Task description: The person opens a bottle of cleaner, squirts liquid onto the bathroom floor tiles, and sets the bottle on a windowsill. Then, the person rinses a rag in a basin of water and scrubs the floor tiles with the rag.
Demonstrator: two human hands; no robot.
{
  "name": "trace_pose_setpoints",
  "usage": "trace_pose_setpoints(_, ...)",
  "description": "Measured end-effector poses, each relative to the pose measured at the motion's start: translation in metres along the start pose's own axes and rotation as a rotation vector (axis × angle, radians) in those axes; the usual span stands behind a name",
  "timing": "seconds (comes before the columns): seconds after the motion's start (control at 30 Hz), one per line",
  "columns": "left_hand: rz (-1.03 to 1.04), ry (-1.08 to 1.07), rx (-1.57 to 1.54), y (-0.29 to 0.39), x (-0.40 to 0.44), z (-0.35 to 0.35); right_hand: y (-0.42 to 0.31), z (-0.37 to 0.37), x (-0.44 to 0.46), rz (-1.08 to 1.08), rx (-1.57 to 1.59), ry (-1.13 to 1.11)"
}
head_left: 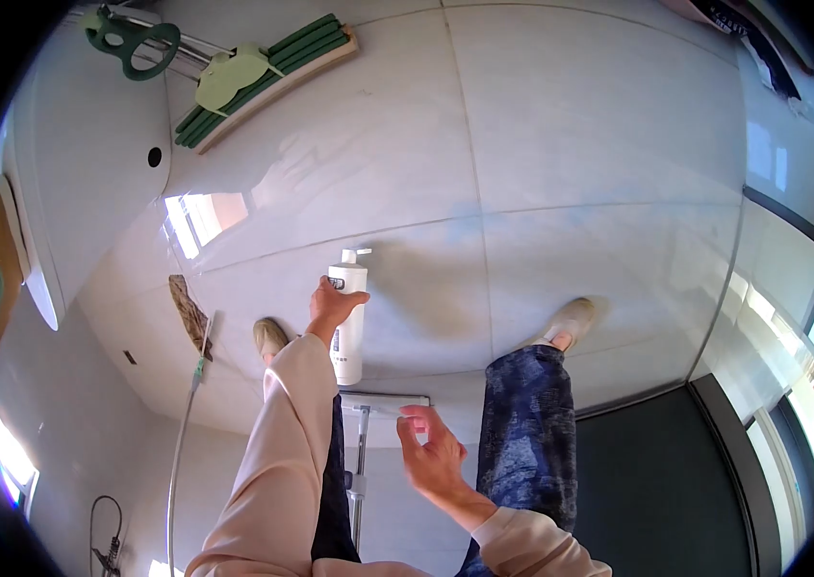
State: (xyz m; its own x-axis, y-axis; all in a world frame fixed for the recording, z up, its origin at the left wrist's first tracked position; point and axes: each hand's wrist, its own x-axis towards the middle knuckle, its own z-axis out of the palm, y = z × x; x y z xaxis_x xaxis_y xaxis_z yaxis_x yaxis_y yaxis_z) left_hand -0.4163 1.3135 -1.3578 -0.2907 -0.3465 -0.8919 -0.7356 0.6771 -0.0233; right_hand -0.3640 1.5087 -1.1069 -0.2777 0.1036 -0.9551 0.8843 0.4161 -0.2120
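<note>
Head view: the left hand (334, 306) holds a white pump bottle (350, 332) around its upper part, fingers closed about it, thumb toward the right side. The bottle's pump points to the far side, its spout turned right, and its base points near; whether the base touches the tiled floor (571, 144) cannot be told. A small dark label shows beside the fingers, and fine dark print runs lower down, too small to read. Just beyond the base lies the flat bar of a long-handled floor tool (383, 399), between the two legs.

The right hand (434, 460) is raised near that bar, holding nothing visible, its fingers curled with a narrow gap to the thumb.

Pale floor stretches from the bottle right to the right shoe (572, 319) and on to the far side, where a green-slatted item (263, 82) lies left. The left shoe (270, 337) is close to the bottle's left side. A dark panel (652, 481) with a raised edge borders the floor at near right.
</note>
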Motion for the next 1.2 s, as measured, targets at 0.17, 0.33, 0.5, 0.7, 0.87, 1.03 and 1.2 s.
trace_pose_setpoints(0.17,0.08,-0.023,0.046,0.008,0.001,0.0,-0.001,0.013,0.0,-0.007,0.001,-0.011)
trace_pose_setpoints(0.33,0.156,-0.061,0.04,0.041,-0.003,0.021,-0.004,0.013,0.0,0.008,-0.024,-0.027)
trace_pose_setpoints(0.5,0.216,-0.124,0.06,0.086,-0.016,0.037,-0.004,0.006,0.003,0.037,-0.009,-0.053)
trace_pose_setpoints(0.7,0.222,-0.167,0.095,0.108,-0.017,0.052,0.001,-0.001,0.006,0.037,0.014,-0.065)
trace_pose_setpoints(0.87,0.17,-0.143,0.001,0.083,-0.007,0.041,-0.001,0.008,0.005,0.044,0.003,-0.047)
trace_pose_setpoints(1.03,0.055,-0.066,-0.099,0.02,0.005,0.011,-0.008,0.027,-0.003,0.059,-0.021,-0.047)
trace_pose_setpoints(1.2,-0.057,0.037,-0.12,-0.044,0.022,-0.009,-0.005,0.042,-0.005,0.044,-0.026,-0.033)
